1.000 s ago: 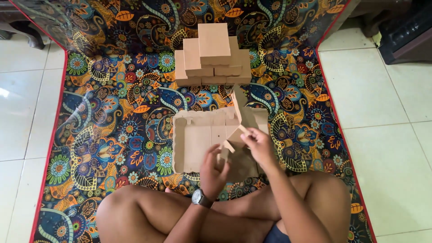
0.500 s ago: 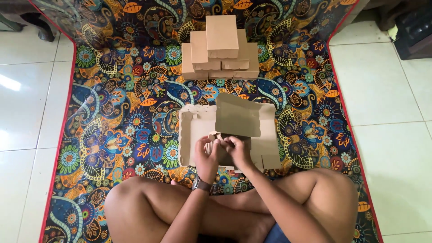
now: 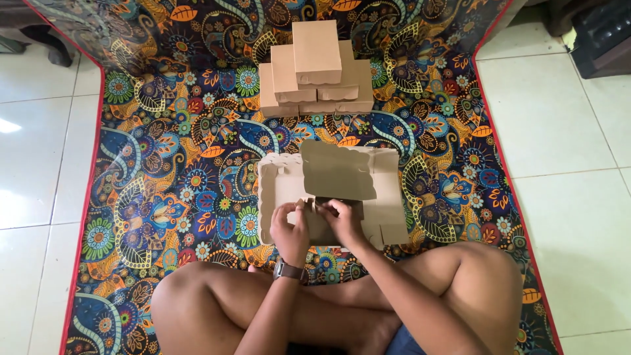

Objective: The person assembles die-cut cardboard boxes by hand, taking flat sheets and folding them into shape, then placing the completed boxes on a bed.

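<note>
Both hands pinch the near flaps of a flat cardboard box. The left hand and right hand each have their grip shut on it. Folded boxes are stacked at the mat's far edge.

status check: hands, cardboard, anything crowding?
Left hand and right hand both pinching flat tan die-cut cardboard box blank, one panel raised. Stack of folded tan boxes beyond, apart. Nothing crowding.

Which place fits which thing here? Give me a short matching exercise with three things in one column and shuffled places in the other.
Things:
1. stack of folded boxes
2. flat cardboard sheet
3. wristwatch

Places:
A. under both hands, on the middle of the mat
B. on the left wrist
C. at the far end of the patterned mat

Pairs: 1-C, 2-A, 3-B
</note>
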